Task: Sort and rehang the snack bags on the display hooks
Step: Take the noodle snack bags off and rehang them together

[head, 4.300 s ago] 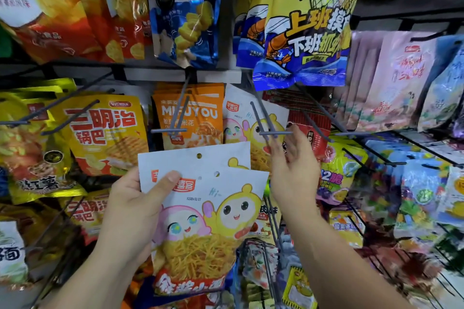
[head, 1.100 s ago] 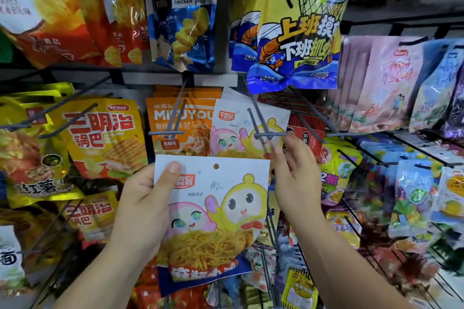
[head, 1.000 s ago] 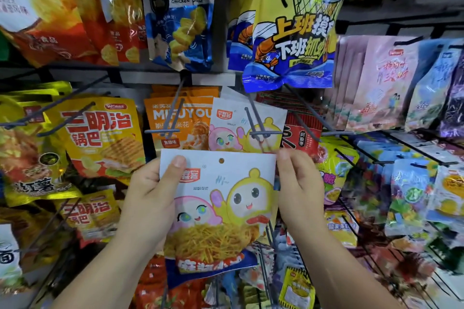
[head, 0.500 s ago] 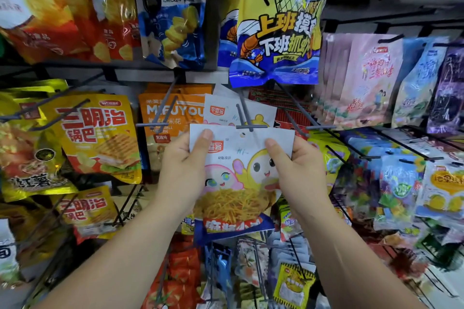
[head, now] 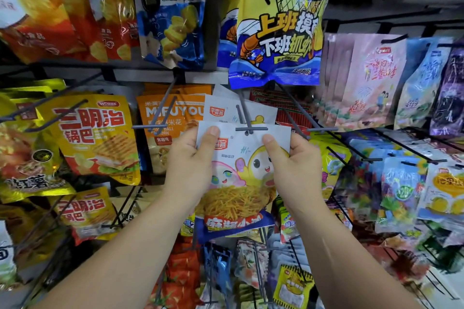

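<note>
Currently my left hand (head: 193, 165) and right hand (head: 293, 165) each pinch a top corner of one white foil snack bag printed with cartoon faces and noodles (head: 241, 175). Its punch hole sits at the tip of the grey wire hook (head: 247, 118); I judge it not yet seated. At least one matching bag (head: 223, 111) hangs behind.

Around the centre hook (head: 251, 129)
The noodle bag (head: 238, 198) meets its tip; a twin bag (head: 221, 110) hangs behind, popcorn bags (head: 173, 118) left, shrimp bags (head: 276, 40) above.
</note>
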`<state>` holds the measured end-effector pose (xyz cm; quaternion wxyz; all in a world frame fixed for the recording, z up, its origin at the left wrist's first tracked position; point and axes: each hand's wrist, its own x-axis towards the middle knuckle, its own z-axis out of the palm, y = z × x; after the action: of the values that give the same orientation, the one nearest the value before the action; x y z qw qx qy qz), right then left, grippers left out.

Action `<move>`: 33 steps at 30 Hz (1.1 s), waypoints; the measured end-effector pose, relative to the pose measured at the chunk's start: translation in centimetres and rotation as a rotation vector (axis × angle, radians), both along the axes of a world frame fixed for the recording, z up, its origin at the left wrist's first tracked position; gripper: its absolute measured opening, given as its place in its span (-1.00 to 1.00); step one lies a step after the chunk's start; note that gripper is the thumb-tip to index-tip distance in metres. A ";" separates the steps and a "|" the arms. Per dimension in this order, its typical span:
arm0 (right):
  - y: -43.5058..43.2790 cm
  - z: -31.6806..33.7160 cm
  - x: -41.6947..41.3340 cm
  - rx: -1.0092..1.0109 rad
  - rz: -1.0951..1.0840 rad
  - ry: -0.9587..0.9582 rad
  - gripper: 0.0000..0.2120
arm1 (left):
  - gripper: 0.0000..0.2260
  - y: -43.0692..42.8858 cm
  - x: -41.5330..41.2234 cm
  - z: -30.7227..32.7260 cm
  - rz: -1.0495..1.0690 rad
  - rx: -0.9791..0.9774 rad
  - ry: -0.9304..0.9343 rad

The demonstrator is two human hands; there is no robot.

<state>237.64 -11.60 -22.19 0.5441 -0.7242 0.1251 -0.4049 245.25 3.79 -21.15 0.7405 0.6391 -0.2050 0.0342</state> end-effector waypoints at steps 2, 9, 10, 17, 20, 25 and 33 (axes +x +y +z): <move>0.0 -0.2 0.0 -0.001 -0.006 -0.009 -0.87 | -0.81 0.0 0.2 -0.2 -0.001 0.011 -0.026; -0.2 -0.6 0.5 -0.006 -0.021 0.006 -0.92 | -0.83 0.1 0.0 -0.7 0.043 0.027 -0.090; -0.2 -0.7 0.5 -0.003 -0.024 0.009 -0.93 | -0.83 0.1 0.1 -0.8 0.064 0.028 -0.087; -0.3 -1.0 1.2 -0.027 -0.099 0.009 -0.88 | -0.77 -0.5 1.4 -0.7 0.104 0.078 -0.106; 0.2 -1.6 1.6 -0.028 -0.148 0.033 -0.81 | -0.83 -1.4 2.7 -0.8 0.136 0.091 -0.100; 1.8 -3.8 0.8 -0.354 -0.227 0.057 -0.25 | -0.71 -2.7 5.1 -0.7 0.226 0.125 -0.147; 0.6 -4.8 3.6 -1.028 -0.098 0.331 -0.46 | -0.56 -3.5 8.3 -0.9 0.275 0.187 -0.168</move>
<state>241.27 -11.03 -27.04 0.0730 -0.9444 0.0287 -0.3194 253.50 0.26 -22.00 0.6464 0.7222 -0.1789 0.1691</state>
